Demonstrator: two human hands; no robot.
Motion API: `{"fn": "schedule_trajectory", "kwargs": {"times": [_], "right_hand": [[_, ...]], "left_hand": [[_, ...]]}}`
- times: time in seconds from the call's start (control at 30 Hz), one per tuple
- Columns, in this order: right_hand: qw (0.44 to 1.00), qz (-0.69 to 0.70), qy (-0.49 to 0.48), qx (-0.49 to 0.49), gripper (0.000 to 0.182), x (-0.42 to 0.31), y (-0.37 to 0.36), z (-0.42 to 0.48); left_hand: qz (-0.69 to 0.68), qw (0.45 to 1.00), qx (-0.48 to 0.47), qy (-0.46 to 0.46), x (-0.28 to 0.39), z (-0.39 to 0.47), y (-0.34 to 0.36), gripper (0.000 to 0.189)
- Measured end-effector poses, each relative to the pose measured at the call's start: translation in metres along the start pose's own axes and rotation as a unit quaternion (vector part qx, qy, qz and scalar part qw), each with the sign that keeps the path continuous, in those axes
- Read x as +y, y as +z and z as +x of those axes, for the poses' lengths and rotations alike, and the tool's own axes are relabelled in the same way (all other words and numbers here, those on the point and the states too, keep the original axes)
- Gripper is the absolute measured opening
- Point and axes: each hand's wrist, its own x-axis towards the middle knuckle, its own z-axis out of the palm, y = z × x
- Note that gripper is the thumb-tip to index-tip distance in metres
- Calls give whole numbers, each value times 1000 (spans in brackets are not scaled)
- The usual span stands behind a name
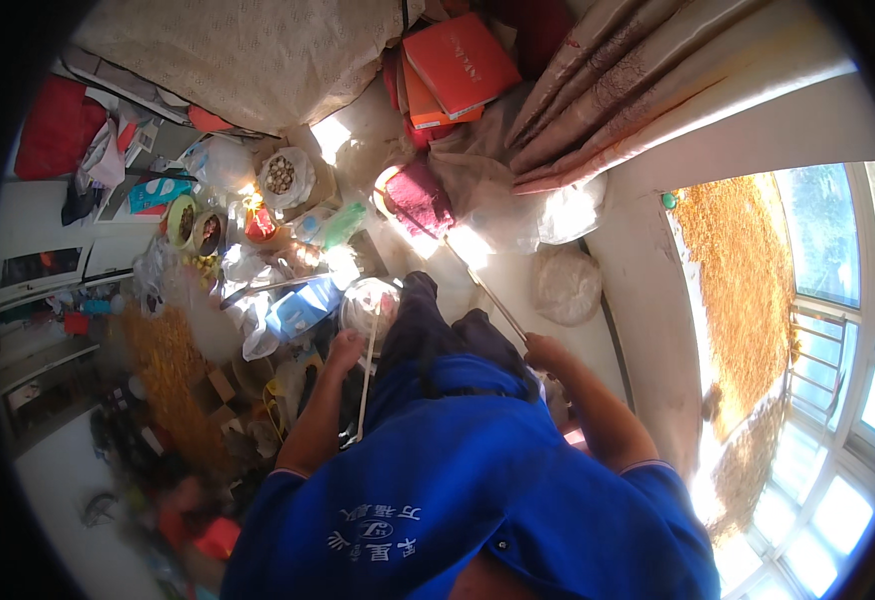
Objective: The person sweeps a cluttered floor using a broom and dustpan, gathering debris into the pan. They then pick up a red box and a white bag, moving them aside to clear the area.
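My right hand (546, 352) is closed around the thin metal pole (494, 296) of a mop. The pole runs up and left to a pink fabric mop head (416, 199) resting on the pale floor, partly in sunlight. My left hand (345, 351) is curled beside my left thigh, next to a pale stick (368, 367); whether it grips anything is unclear. Just above that hand stands a round container covered with clear plastic (370, 306). A blue box (302, 307) lies to its left.
Plastic bags, bowls and a bag of round bulbs (280, 174) crowd the left side. Red boxes (461, 66) are stacked beside a curtain (595, 90). A wrapped round bundle (566, 285) lies by the right wall. Golden grain (737, 300) covers the window side. Another person (190, 517) is at lower left.
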Motion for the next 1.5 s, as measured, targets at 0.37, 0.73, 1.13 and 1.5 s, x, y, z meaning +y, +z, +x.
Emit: {"fn": "schedule_trajectory", "kwargs": {"times": [0.37,0.73,1.13,1.5], "right_hand": [[974,-214,-26,68,40,-43,-31,69],[965,-256,31,46,32,-180,-139,95],[913,-278,35,296,18,-153,-288,81],[858,-150,-81,485,21,-104,-319,137]], "left_hand": [[81,994,-68,14,47,106,-62,47],[27,995,-98,22,75,233,-152,40],[72,988,-99,89,127,231,-114,43],[96,980,-94,148,177,183,-93,45]]}}
